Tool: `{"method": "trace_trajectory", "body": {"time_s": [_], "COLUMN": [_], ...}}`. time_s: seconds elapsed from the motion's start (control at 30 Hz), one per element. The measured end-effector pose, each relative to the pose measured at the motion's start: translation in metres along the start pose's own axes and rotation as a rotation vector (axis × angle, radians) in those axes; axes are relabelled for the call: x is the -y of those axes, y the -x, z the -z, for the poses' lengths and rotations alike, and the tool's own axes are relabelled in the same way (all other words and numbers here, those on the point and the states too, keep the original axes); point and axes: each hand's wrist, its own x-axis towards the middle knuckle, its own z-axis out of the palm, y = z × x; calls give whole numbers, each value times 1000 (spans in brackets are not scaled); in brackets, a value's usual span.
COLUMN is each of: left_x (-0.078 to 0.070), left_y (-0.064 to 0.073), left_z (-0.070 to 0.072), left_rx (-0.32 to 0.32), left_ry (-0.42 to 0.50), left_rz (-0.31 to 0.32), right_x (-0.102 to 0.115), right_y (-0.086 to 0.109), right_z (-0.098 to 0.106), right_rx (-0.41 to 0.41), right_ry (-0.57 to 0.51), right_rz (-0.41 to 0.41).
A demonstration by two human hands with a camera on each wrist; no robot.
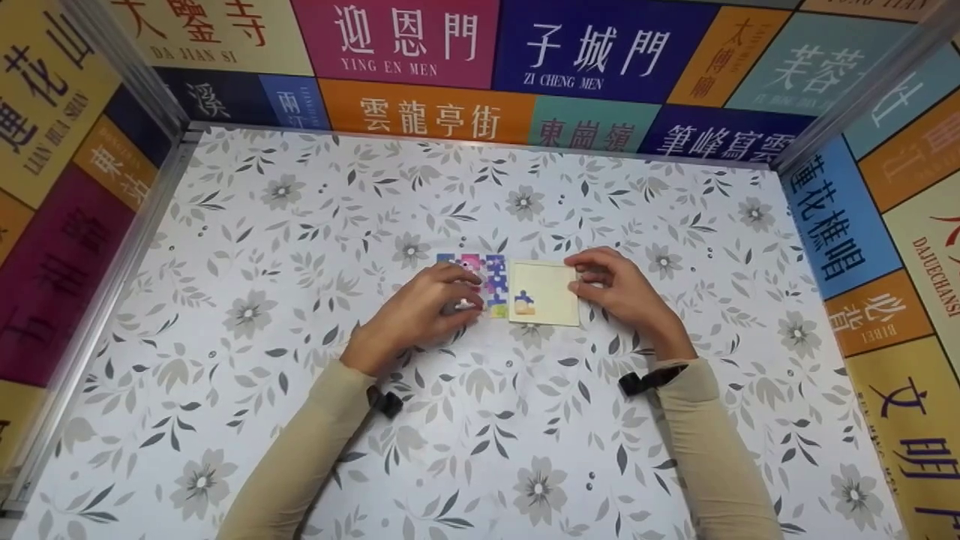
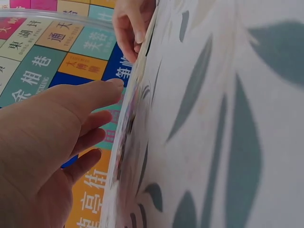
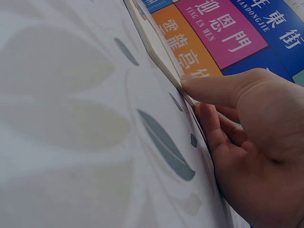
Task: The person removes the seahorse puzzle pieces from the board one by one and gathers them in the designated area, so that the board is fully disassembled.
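Note:
A shallow cream puzzle tray (image 1: 555, 292) with a raised rim lies flat on the table. In its lower left corner sit small purple and peach jigsaw pieces (image 1: 524, 304). My right hand (image 1: 619, 289) holds the tray's right edge between thumb and fingers; the right wrist view shows the thumb (image 3: 209, 88) on the rim. Left of the tray lie colourful jigsaw pieces (image 1: 496, 281) in purple, pink and blue, side by side. Over them hovers my left hand (image 1: 427, 300), its fingers loosely bent and partly hiding them. Nothing shows between its thumb and fingers in the left wrist view.
A white tablecloth (image 1: 315, 420) with grey flowers and leaves covers the table. Panels (image 1: 420, 41) with large Chinese lettering stand along the back and both sides. Clear strips edge the table, and both wrists wear small black devices (image 1: 386, 403).

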Motion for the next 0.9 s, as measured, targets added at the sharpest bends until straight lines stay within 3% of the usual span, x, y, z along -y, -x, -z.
{"method": "trace_trajectory", "body": {"time_s": [0.27, 0.4, 0.7, 0.9], "left_x": [-14, -21, -37, -37], "left_y": [-20, -31, -54, -57], "left_z": [-16, -27, -42, -49], "left_rx": [21, 32, 73, 105], "left_ry": [54, 55, 38, 18], "left_rz": [-84, -97, -22, -2], "right_x": [0, 0, 1, 1], "right_y": [-1, -1, 0, -1], "right_z": [1, 0, 0, 0], "right_rx": [-5, -8, 9, 4], "right_ry": [-5, -5, -23, -13], "right_rz": [3, 11, 6, 17]}}
